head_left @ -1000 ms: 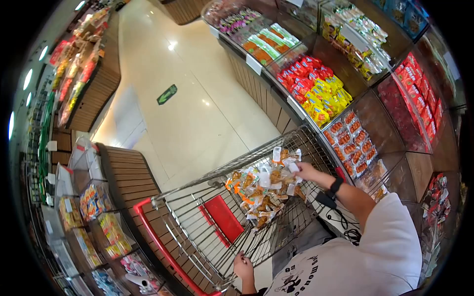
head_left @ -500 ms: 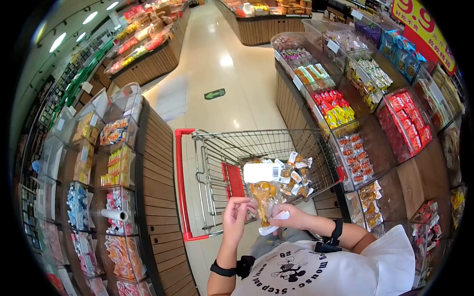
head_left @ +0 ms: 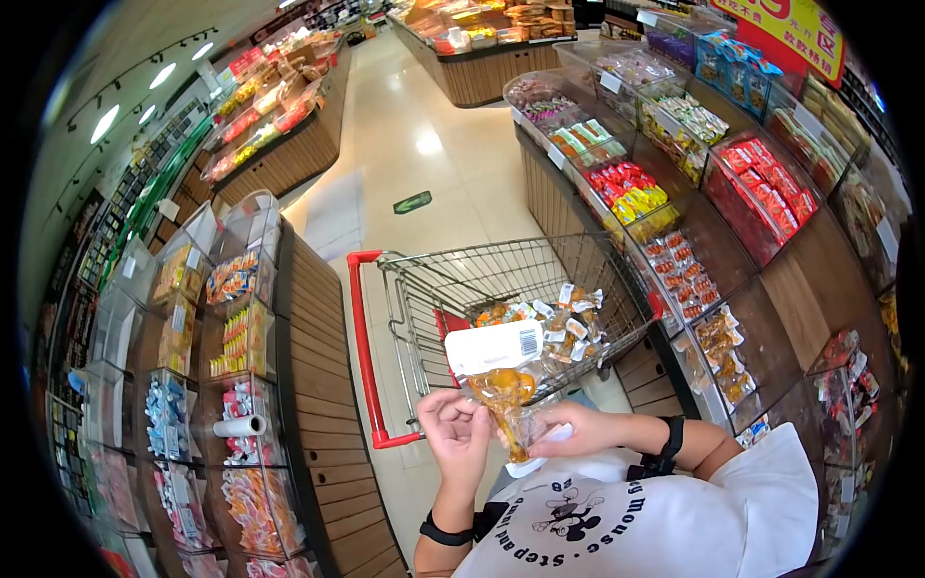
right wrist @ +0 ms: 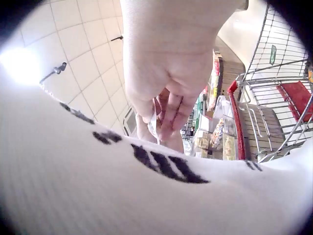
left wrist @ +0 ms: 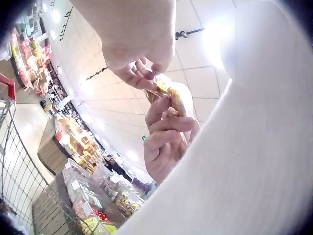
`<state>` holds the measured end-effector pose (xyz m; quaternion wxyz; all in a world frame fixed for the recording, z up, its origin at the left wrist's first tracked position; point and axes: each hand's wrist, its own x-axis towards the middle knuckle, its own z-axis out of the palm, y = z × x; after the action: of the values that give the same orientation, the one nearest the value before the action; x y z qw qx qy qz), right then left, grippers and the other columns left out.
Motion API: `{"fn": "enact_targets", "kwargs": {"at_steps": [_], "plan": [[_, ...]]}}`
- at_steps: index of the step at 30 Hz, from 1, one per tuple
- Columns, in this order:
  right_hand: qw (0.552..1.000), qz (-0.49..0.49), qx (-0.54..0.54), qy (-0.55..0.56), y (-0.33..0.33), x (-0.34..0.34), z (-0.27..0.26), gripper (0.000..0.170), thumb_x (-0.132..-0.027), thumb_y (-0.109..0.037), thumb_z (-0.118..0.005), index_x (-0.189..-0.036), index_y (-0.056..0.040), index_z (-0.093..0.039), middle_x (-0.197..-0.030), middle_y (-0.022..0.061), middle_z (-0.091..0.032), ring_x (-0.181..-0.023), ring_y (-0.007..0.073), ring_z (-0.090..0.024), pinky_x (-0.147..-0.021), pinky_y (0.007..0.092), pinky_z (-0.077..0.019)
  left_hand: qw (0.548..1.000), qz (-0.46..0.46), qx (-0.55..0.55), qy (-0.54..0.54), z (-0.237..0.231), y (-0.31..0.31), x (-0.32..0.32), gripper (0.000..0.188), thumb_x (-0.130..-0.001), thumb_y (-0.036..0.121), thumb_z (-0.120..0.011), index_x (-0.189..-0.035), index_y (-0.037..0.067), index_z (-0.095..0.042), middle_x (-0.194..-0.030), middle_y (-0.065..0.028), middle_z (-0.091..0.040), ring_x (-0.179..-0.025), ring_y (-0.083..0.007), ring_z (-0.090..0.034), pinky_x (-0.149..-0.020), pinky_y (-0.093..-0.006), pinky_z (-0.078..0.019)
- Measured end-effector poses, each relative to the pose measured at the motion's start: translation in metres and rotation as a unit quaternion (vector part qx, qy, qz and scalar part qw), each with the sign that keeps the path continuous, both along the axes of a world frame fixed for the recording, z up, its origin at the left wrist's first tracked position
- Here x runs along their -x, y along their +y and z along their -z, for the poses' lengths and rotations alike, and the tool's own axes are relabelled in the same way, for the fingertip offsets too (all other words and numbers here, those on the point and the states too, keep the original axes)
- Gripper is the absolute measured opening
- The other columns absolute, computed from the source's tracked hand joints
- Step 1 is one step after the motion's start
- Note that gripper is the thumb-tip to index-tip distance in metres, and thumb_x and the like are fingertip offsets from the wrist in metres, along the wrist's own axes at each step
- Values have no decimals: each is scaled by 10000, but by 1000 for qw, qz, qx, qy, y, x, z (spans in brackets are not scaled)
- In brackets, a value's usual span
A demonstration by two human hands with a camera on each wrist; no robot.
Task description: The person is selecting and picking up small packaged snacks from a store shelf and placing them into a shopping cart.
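Presently: bagged drumstick (head_left: pixel 505 387), one, white label (head_left: pixel 487 349) attached; right hand (head_left: pixel 573 431) grasping it, left hand (head_left: pixel 452 431) pinching its side; similar packs (head_left: pixel 575 337), heaped toward shopping cart's (head_left: pixel 363 347) near edge.

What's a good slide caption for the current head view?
Left fingers and right fingers on a clear snack pack with a white label, at a shopping cart holding more packs.
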<state>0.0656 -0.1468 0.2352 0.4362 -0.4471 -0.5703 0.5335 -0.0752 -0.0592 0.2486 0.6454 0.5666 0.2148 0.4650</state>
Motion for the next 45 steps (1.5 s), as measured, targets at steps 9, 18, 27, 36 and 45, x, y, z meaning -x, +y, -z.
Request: {"fn": "enact_targets", "kwargs": {"at_steps": [9, 18, 27, 36, 45], "plan": [[813, 276, -272, -435, 0, 13, 4, 173, -578, -75, -557, -720, -49, -460, -1028, 161, -409, -876, 307, -444, -739, 360, -386, 980, 179, -10, 85, 15, -6, -20, 519, -773, 80, -442, -1201, 38, -152, -1200, -145, -233, -1122, -211, -235, -831, -284, -326], [803, 189, -345, -448, -33, 8, 10, 315, -633, -160, -580, -909, -85, -450, -1103, 141, -370, -987, 288, -358, -814, 394, -341, 980, 61, 189, -11, 37, -6, -36, 368, -788, 80, -439, -1117, 52, -277, -1077, -106, -413, -959, -165, -425, -767, -269, -380], [943, 227, 29, 242, -38, -40, 50, 467, -713, -24, -543, -1107, -26, -291, -993, 88, -450, -903, 128, -460, -766, 255, -389, 991, 80, 78, 78, 47, -43, -74, 446, -746, 14, -481, -1138, 8, -268, -1094, -118, -390, -1021, -179, -387, -839, -286, -328], [758, 599, -13, 259, -151, -164, 136, 256, -705, -33, -570, -880, -34, -384, -847, 53, -508, -771, 99, -491, -663, 223, -419, 908, 315, 66, 270, 116, -101, -173, 306, -808, 120, -408, -1090, 25, -339, -958, -94, -497, -826, -137, -490, -628, -217, -385], [384, 890, 179, 170, -329, -281, 325, 110, -732, -86, -521, -813, -12, -531, -728, 36, -556, -614, 122, -495, -556, 255, -388, 844, 351, 105, 393, 169, -125, -236, 312, -807, 197, -423, -1065, 29, -370, -944, -93, -514, -802, -144, -499, -634, -242, -393]]}}
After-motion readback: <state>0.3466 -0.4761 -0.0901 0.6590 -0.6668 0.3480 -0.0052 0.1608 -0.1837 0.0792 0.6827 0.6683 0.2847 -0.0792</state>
